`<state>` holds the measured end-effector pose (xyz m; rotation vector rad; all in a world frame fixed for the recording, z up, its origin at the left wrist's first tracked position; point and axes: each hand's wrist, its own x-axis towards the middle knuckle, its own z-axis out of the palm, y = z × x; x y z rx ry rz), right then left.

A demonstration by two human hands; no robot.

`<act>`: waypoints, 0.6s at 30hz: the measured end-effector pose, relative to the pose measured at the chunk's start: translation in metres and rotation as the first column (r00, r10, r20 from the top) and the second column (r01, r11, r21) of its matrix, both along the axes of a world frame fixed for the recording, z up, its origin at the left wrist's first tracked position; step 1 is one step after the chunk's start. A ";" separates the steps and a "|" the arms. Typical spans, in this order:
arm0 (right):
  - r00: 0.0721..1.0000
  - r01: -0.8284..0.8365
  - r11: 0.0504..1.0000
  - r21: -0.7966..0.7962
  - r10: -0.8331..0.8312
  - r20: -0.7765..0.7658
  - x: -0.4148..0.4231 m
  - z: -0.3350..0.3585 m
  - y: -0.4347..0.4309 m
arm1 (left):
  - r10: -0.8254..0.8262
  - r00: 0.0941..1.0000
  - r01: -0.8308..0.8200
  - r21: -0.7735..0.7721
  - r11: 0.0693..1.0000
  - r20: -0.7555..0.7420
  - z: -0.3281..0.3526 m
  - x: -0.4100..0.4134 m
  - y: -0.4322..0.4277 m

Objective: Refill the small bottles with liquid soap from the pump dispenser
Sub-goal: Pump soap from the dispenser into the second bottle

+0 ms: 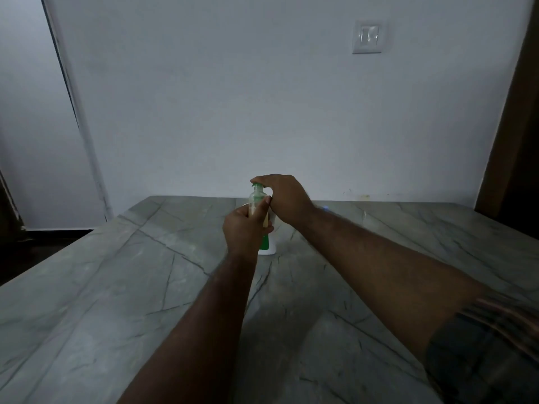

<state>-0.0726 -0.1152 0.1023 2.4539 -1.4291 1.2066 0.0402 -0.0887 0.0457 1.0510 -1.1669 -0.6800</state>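
Observation:
A white pump dispenser [269, 246] with a green label stands on the grey marble table [145, 287], mostly hidden behind my hands. My right hand [284, 196] lies flat on its green pump head [256, 186], fingers pointing left. My left hand [245, 228] is wrapped around a small clear bottle [257, 199] and holds it upright, its mouth right under the pump spout. The lower part of the small bottle looks yellowish. Whether soap is flowing cannot be made out.
The table runs back to a white wall with a light switch [367, 37] at the upper right. A dark wooden frame [513, 112] stands at the right edge, a pale door [35, 112] at the left. The floor drops away dark beyond the table's left edge.

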 end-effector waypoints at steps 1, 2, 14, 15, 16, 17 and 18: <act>1.000 -0.001 1.000 0.001 0.001 0.007 0.000 -0.002 0.000 | -0.001 1.000 0.001 -0.004 1.000 0.005 -0.001 0.000 0.000; 1.000 -0.005 1.000 0.002 0.005 0.012 0.000 -0.005 0.000 | -0.001 1.000 0.001 -0.004 1.000 0.005 -0.001 0.000 0.001; 1.000 -0.008 1.000 0.010 0.008 0.008 0.000 0.003 -0.001 | 0.022 0.999 -0.023 0.012 1.000 0.044 0.000 0.001 -0.002; 1.000 -0.007 1.000 0.012 0.007 0.016 0.000 0.001 -0.001 | 0.022 0.999 -0.023 0.013 1.000 0.047 0.000 0.001 -0.001; 1.000 -0.006 1.000 0.015 0.006 0.019 0.001 -0.002 0.000 | 0.020 0.999 -0.021 0.013 1.000 0.048 0.000 0.000 -0.001; 1.000 -0.006 1.000 0.018 0.006 0.018 0.001 -0.004 0.000 | 0.014 0.999 -0.015 0.012 1.000 0.042 0.000 -0.001 0.000; 1.000 -0.006 1.000 0.020 0.006 0.016 0.001 -0.006 0.001 | 0.007 0.999 -0.007 0.015 1.000 0.032 -0.001 -0.001 0.000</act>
